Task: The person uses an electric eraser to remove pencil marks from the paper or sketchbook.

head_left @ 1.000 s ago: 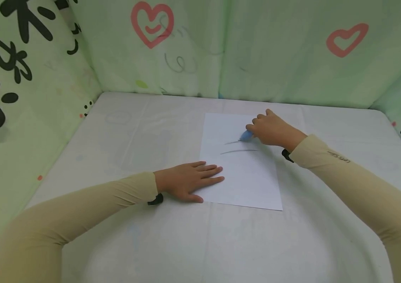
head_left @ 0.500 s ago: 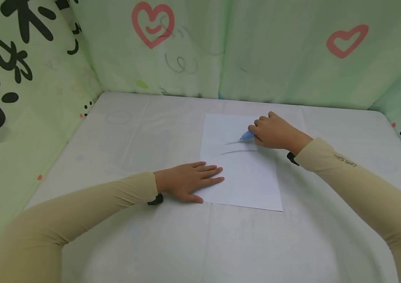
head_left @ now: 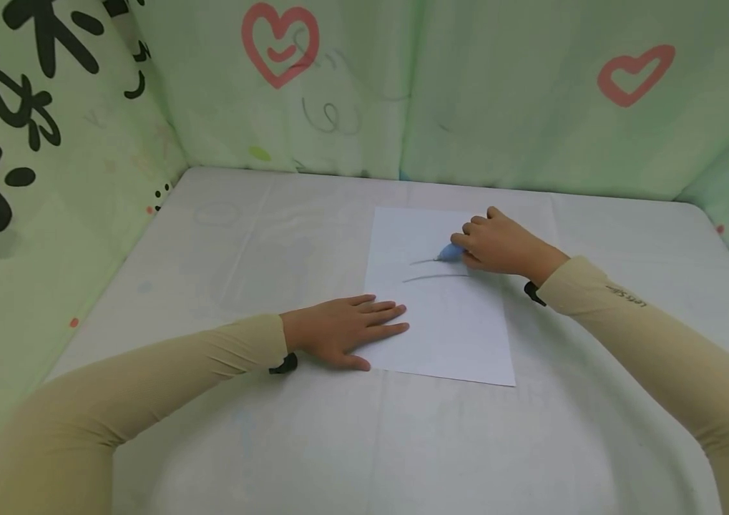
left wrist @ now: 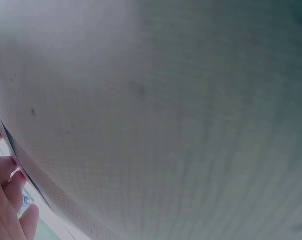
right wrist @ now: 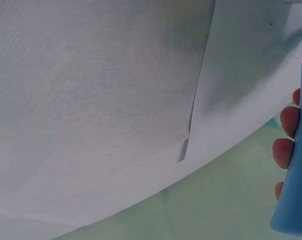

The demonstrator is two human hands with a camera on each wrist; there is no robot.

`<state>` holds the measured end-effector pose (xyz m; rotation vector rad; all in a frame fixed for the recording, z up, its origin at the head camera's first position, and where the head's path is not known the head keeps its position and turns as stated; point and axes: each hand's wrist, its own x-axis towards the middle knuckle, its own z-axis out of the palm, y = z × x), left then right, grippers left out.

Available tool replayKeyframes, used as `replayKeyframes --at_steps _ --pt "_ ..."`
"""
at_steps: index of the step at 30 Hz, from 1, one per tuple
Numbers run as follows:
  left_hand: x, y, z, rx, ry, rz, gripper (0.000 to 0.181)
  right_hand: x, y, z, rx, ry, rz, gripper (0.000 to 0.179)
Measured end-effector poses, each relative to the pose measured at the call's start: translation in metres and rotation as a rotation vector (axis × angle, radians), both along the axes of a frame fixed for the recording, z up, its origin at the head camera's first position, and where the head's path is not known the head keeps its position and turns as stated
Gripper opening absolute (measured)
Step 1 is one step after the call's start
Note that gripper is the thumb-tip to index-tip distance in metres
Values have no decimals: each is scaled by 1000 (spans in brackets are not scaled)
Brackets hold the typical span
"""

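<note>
A white paper sheet (head_left: 441, 336) lies on the white-covered table, with two thin dark curved lines across its upper half. My left hand (head_left: 345, 332) rests flat on the sheet's left edge, fingers spread. Over the upper right of the sheet, my right hand (head_left: 499, 247) grips a thick, tapered blue pen-shaped tool (head_left: 450, 253), its narrow tip at the right end of the upper line. In the right wrist view the smooth blue barrel of the tool (right wrist: 298, 165) shows, with fingertips (right wrist: 283, 152) wrapped behind it. The left wrist view catches fingers (left wrist: 13, 190) at its lower left.
The white tablecloth (head_left: 261, 443) spreads around the sheet on all sides. Green curtains (head_left: 499, 107) with red hearts and black lettering enclose the table at the back and sides. Each wrist carries a black band (head_left: 283, 363) under a beige sleeve (head_left: 171, 379).
My right hand and forearm have shifted slightly right and nearer to me, while the tool's tip stays by the upper line. My left hand has not moved.
</note>
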<state>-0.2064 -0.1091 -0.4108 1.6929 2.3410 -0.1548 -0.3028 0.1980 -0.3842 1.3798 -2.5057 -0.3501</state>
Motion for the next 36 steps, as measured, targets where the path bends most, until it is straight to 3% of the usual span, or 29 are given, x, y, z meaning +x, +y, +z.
replayKeyframes --at_steps 36 --pt "0 1 -1 3 -7 -2 75 -9 9 -6 -13 82 129 16"
